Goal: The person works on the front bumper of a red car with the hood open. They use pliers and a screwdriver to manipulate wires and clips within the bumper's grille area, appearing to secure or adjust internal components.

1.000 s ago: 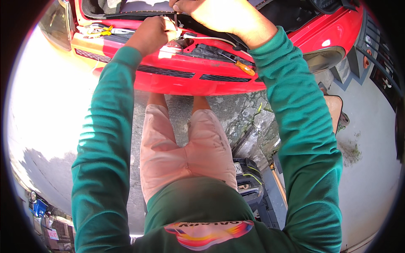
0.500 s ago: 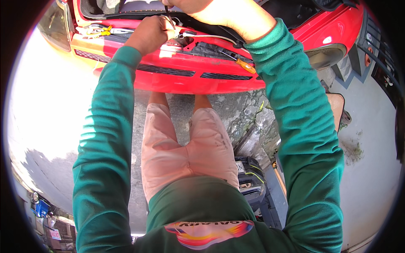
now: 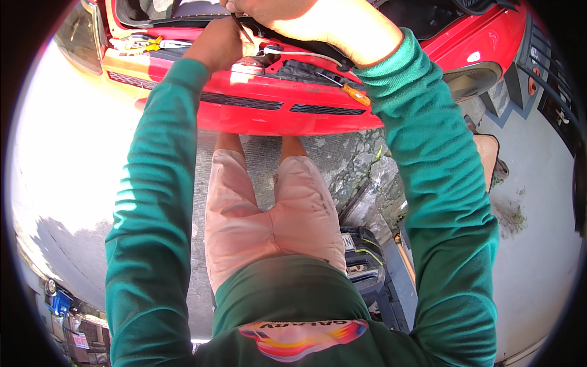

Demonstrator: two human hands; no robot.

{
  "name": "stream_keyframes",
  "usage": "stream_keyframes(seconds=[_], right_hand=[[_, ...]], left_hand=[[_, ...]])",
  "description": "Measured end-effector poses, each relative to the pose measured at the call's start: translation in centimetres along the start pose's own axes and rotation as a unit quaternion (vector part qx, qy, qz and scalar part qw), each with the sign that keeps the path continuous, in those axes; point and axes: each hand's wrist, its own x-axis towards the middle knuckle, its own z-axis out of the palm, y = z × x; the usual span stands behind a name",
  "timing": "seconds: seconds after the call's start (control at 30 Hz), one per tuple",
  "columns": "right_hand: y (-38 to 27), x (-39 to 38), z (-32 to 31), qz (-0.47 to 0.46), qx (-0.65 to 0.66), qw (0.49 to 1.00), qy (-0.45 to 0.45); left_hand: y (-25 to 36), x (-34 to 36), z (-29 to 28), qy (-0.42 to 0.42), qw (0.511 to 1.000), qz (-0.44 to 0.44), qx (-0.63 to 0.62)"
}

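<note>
I stand at the front of a red car [image 3: 244, 116] with its hood up, both arms reaching over the bumper. My right hand [image 3: 284, 13], closed and partly cut off by the upper edge, pinches a thin black strip [image 3: 239, 25], perhaps a wire or a cable tie. Below and to its left, my left hand [image 3: 215, 46] is closed around the strip's lower part; its fingertips are hidden. Yellow-handled pliers [image 3: 150, 46] lie on the front panel left of that hand. An orange-handled screwdriver [image 3: 354, 93] rests on the panel to the right.
A pale cable [image 3: 312, 55] runs along the front panel behind the screwdriver. The headlight [image 3: 469, 81] sits at the car's right corner. On the ground, a dark tool bag [image 3: 367, 263] stands right of my legs. Grey steps [image 3: 504, 98] rise at the far right.
My left hand has shifted slightly up, and my right hand a little to the left. The black strip between them now slants more. The tools on the panel stay put.
</note>
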Motion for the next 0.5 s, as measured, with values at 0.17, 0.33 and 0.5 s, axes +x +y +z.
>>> stream_keyframes(seconds=[0.17, 0.33, 0.5], right_hand=[[1.0, 0.0, 1.2, 0.002, -0.024, 1.000, 0.017], [0.7, -0.1, 1.4, 0.028, 0.026, 0.999, 0.024], [0.6, 0.7, 2.6, 0.019, 0.002, 1.000, 0.016]], left_hand=[[-0.5, 0.5, 0.0, -0.007, 1.000, 0.005, 0.017], [1.1, -0.3, -0.6, -0.017, 0.997, -0.057, -0.045], [2.4, -0.7, -1.9, -0.074, 0.987, -0.138, -0.040]])
